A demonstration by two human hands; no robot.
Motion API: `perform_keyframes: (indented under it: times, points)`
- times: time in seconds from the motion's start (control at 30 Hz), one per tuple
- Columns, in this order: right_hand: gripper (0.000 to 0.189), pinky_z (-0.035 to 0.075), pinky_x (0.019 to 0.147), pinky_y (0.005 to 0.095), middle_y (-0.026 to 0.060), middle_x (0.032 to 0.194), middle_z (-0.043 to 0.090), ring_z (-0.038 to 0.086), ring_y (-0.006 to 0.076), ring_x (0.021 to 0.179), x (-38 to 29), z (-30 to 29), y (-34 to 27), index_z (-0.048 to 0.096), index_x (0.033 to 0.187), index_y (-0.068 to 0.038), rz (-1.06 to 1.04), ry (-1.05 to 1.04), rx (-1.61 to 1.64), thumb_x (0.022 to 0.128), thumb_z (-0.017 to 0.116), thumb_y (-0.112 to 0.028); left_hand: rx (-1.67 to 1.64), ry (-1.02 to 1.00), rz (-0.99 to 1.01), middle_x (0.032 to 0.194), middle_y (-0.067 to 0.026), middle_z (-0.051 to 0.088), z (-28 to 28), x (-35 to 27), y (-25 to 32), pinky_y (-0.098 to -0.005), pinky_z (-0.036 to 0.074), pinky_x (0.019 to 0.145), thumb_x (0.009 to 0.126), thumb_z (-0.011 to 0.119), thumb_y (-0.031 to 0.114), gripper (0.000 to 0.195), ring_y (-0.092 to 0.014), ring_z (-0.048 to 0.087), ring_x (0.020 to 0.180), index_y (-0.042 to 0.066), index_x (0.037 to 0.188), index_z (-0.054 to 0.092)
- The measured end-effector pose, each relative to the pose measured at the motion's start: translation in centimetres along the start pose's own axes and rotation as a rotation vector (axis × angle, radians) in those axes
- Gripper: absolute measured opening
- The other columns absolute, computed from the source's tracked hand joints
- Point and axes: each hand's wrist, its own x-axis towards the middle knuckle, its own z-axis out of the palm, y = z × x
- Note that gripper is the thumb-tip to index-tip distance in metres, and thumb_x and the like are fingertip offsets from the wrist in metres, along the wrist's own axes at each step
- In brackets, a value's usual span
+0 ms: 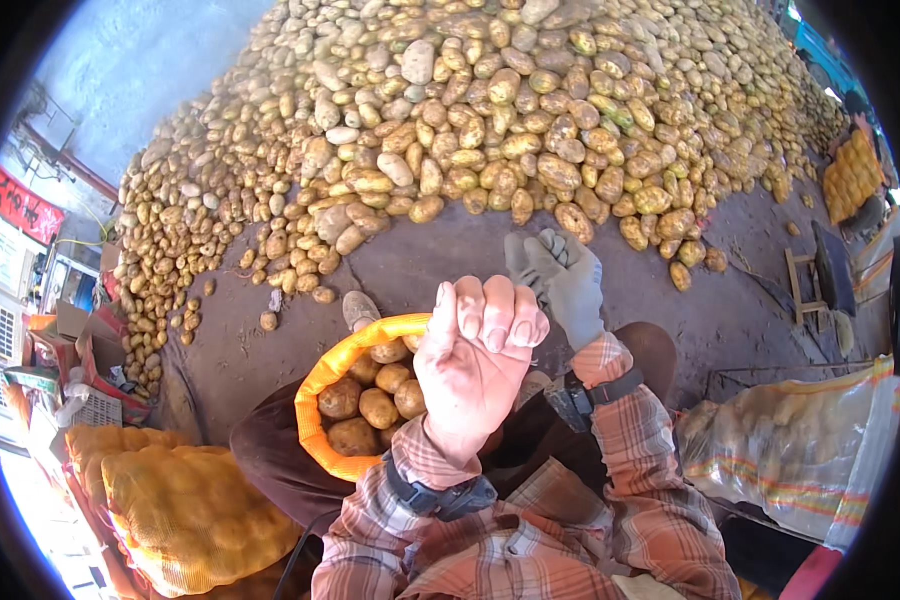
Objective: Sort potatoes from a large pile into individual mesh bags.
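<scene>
My left hand is bare, raised palm up with its fingers curled, and nothing shows in it. Just beyond it on the right is my right hand in a grey glove, holding a second, limp grey glove by its edge. Both wrists wear dark strapped devices. Between my knees, left of and partly behind my left hand, an orange mesh sack stands with its rim rolled outward, and potatoes fill what shows of its inside. My left forearm hides part of the rim.
A huge heap of loose potatoes spreads across the floor ahead. Full orange mesh sacks lie at the lower left, near cardboard boxes. At the right are a filled translucent sack, a small wooden stool and another full orange sack.
</scene>
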Motion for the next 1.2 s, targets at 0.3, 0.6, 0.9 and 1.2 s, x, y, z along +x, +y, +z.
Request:
perform_keyframes:
  times: [0.3,0.6,0.9,1.2]
  points:
    - [0.015,0.044,0.062,0.0228,-0.0032,0.081,0.058,0.048,0.0036,0.071,0.3,-0.4,2.1,0.061,0.089,-0.002,-0.013,0.019,-0.069,0.093,0.07,-0.012,0.014,-0.049,0.041,0.07,0.0002,0.041,-1.3,-0.5,0.1,-0.033,0.036,0.073,0.105,0.047,0.033,0.026,-0.017,0.041,0.074,0.011,0.094,0.055]
    - [0.013,0.045,0.071,0.0204,-0.0043,0.088,0.06,0.054,0.0041,0.079,-0.1,0.2,0.2,0.061,0.09,-0.005,0.064,0.019,0.025,0.091,0.068,0.006,0.102,-0.083,0.051,0.07,-0.0001,0.046,-1.6,-0.6,0.2,-0.033,0.038,0.076,0.086,0.066,0.013,0.042,-0.018,0.049,0.076,0.006,0.125,0.054]
    - [0.011,0.046,0.066,0.0219,-0.0037,0.087,0.061,0.054,0.0049,0.075,0.0,0.1,1.0,0.061,0.092,-0.004,0.039,0.013,0.115,0.091,0.07,0.002,0.2,-0.111,0.084,0.072,-0.0015,0.049,-1.6,-0.7,-0.1,-0.0333,0.037,0.075,0.068,0.072,0.01,0.064,-0.02,0.051,0.078,0.007,0.129,0.053]
    - [0.015,0.045,0.07,0.0213,-0.003,0.086,0.056,0.049,0.0047,0.078,-0.6,0.3,-0.5,0.053,0.088,-0.004,0.061,-0.014,0.004,0.096,0.066,-0.003,0.441,-0.182,0.211,0.071,-0.0028,0.048,-2.4,-0.7,-0.4,-0.0349,0.039,0.073,0.062,0.07,0.013,0.069,-0.022,0.051,0.076,0.006,0.128,0.051]
